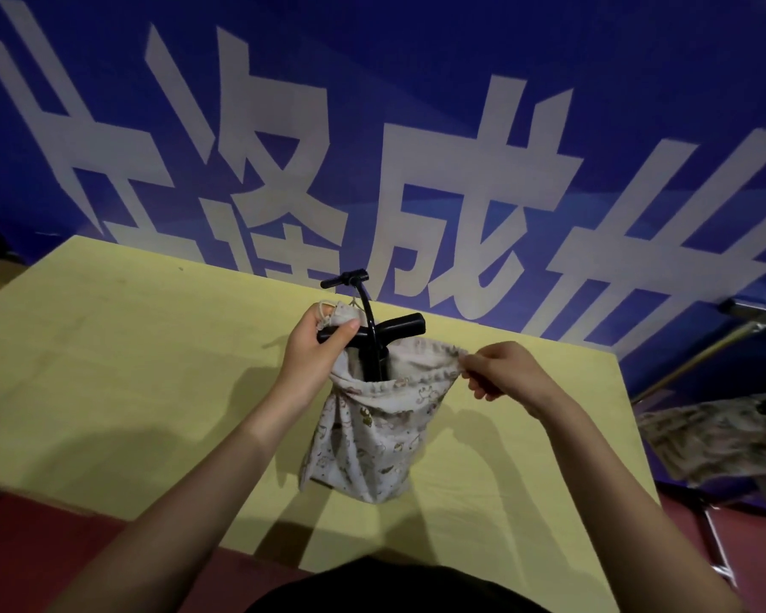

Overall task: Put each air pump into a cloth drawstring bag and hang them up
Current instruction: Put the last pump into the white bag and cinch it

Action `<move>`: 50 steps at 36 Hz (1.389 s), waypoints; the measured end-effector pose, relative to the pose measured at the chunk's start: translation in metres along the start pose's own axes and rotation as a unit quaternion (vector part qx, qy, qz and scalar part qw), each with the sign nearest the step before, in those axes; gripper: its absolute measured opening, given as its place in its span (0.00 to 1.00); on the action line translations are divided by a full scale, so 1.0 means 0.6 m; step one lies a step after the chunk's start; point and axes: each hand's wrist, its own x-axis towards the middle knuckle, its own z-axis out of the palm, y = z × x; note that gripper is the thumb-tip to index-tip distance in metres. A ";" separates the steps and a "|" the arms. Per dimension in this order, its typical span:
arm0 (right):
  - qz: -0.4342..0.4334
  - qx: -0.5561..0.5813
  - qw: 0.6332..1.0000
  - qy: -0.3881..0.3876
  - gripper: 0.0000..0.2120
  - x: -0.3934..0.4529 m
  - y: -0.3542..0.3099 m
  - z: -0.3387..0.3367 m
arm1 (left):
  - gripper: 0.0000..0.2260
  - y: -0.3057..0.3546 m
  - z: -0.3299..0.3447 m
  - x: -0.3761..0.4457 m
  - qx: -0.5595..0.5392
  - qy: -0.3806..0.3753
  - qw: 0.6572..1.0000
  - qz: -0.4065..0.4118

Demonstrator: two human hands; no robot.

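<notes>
A pale patterned cloth drawstring bag [368, 435] hangs in the air above the yellow table [107, 369]. A black air pump [374, 347] stands inside it, its body sunk in the bag, its T-handle and thin hose sticking out of the mouth. My left hand [317, 351] grips the bag's left rim together with the drawstring, next to the pump handle. My right hand [500, 373] pinches the bag's right rim and pulls the mouth wide.
A blue banner [416, 126] with large white characters stands right behind the table's far edge. To the right, a metal rack [699, 351] holds another patterned bag [717, 435]. Red floor [41, 546] shows at the lower left.
</notes>
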 end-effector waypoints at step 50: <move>0.119 0.336 0.930 0.087 0.12 0.029 -0.002 0.047 | 0.07 0.041 0.060 0.016 0.028 -0.065 0.995 0.075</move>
